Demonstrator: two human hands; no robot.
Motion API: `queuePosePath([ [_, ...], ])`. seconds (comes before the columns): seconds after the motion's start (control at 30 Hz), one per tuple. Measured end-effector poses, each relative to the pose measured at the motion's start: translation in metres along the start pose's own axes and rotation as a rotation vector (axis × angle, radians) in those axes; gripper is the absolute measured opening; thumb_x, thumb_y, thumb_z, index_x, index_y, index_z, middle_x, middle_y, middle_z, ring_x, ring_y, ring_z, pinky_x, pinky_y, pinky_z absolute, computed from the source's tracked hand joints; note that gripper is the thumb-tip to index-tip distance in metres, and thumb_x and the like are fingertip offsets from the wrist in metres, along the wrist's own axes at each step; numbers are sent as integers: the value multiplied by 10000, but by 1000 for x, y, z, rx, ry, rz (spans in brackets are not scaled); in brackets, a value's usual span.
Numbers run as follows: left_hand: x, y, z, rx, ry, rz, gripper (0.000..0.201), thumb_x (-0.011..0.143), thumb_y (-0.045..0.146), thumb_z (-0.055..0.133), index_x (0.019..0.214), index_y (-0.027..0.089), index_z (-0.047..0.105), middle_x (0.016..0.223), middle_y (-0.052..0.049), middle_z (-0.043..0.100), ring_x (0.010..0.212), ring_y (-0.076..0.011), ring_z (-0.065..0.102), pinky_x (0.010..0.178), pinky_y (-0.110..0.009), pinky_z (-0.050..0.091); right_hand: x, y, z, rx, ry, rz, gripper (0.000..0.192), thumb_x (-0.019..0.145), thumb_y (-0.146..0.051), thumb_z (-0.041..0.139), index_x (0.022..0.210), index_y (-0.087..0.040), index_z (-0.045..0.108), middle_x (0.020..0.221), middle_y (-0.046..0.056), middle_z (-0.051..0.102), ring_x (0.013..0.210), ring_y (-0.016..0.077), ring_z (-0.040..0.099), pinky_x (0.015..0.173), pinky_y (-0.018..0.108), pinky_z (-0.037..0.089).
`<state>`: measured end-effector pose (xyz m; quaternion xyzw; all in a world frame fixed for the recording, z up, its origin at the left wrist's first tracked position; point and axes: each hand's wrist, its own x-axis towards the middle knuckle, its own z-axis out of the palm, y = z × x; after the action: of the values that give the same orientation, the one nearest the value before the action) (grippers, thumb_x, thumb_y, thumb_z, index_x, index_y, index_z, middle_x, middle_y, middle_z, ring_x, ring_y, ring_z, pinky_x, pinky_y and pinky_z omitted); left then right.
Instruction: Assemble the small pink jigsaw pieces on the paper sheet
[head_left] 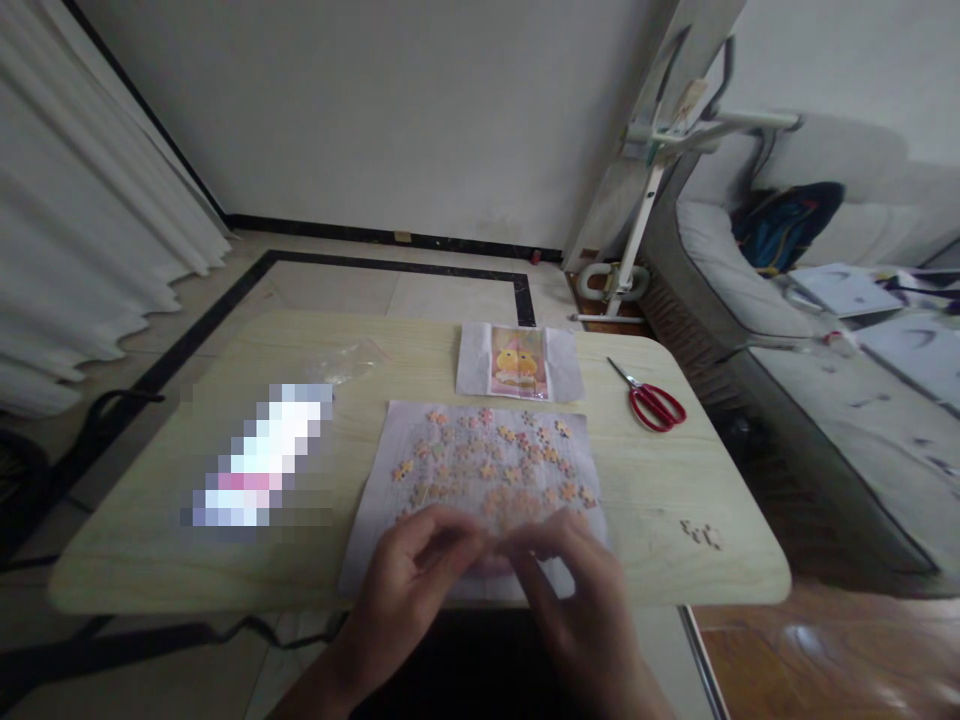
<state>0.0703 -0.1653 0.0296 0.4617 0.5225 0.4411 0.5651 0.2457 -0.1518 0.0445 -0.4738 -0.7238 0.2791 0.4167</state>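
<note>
Pale wooden table (697, 490), rounded corners, filling the middle of the view. On it, a white sheet of paper (420, 450) just before the near edge, scattered with small orange-pink puzzle pieces (495, 460) (dozens, loose, none clearly joined). Beyond the sheet, nearly touching its far edge, a reference picture (517, 362) of a yellow cartoon figure. Red-handled scissors (651, 400) to the right, well apart from the sheet. A few stray dark pieces (701, 533) near the right front corner. Left hand (416, 575) and right hand (574, 580) over the sheet's near edge, fingertips drawn together and meeting in the middle, apparently pinching a small piece between them; too blurred to tell exactly what.
</note>
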Motion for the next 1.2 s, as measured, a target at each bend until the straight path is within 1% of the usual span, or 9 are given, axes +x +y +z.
queuePosePath([
  [0.13, -4, 7, -4, -8, -3, 20, 139, 867, 363, 643, 854, 226, 668, 803, 26, 703, 760, -114, 680, 704, -169, 546, 0, 1, -1, -62, 36, -32, 103, 854, -119, 617, 824, -197, 678, 695, 8, 636, 655, 142, 593, 591, 251, 486],
  [0.27, 1, 8, -18, 207, 66, 55, 146, 851, 361, 642, 848, 224, 693, 796, 14, 717, 751, -128, 681, 699, -185, 548, 2, 8, -16, -68, 37, -3, 102, 866, -133, 609, 844, -214, 666, 731, -2, 662, 669, 134, 612, 611, 239, 495],
  [0.4, 12, 0, -43, 419, 184, 169, 140, 832, 341, 631, 836, 217, 696, 799, 4, 723, 749, -146, 677, 686, -218, 544, 8, 30, -31, -154, 68, 32, 58, 867, -178, 625, 845, -224, 652, 790, 2, 678, 711, 149, 601, 647, 256, 486],
  [0.5, 20, -11, -61, 605, 281, 230, 157, 827, 345, 621, 861, 213, 700, 759, 1, 713, 690, -155, 658, 654, -249, 534, 13, 52, -32, -247, 61, 81, 58, 861, -192, 627, 812, -216, 647, 821, 18, 673, 733, 170, 589, 653, 282, 470],
  [0.57, 23, -18, -69, 689, 321, 237, 199, 840, 359, 604, 938, 217, 702, 812, -11, 729, 706, -167, 664, 644, -266, 533, 16, 63, -29, -290, 41, 108, 75, 856, -193, 628, 785, -215, 643, 779, 14, 663, 715, 177, 580, 642, 290, 458],
  [0.63, 26, -25, -75, 740, 298, 248, 217, 864, 363, 575, 964, 218, 702, 875, -25, 738, 755, -178, 676, 674, -285, 539, 18, 70, -25, -317, 19, 115, 79, 851, -191, 630, 778, -215, 645, 744, 8, 657, 705, 182, 575, 644, 296, 450],
  [0.77, 31, -32, -80, 848, 265, 318, 213, 885, 337, 545, 914, 208, 712, 916, -49, 737, 849, -205, 682, 768, -335, 541, 21, 73, -22, -332, -28, 119, 74, 841, -175, 630, 782, -212, 655, 732, 13, 650, 714, 188, 583, 646, 296, 450],
  [1.0, 34, -34, -83, 915, 222, 362, 212, 880, 295, 537, 914, 196, 721, 890, -59, 730, 847, -212, 674, 774, -358, 547, 24, 81, -25, -345, -76, 99, 71, 859, -188, 614, 831, -204, 677, 771, 35, 663, 758, 199, 604, 676, 314, 482],
  [1.2, 32, -30, -87, 944, 144, 299, 230, 899, 349, 534, 939, 214, 717, 924, -51, 700, 881, -208, 658, 781, -350, 547, 22, 85, -26, -347, -55, 79, 100, 884, -234, 601, 904, -200, 693, 896, 63, 686, 811, 204, 635, 698, 333, 528],
])
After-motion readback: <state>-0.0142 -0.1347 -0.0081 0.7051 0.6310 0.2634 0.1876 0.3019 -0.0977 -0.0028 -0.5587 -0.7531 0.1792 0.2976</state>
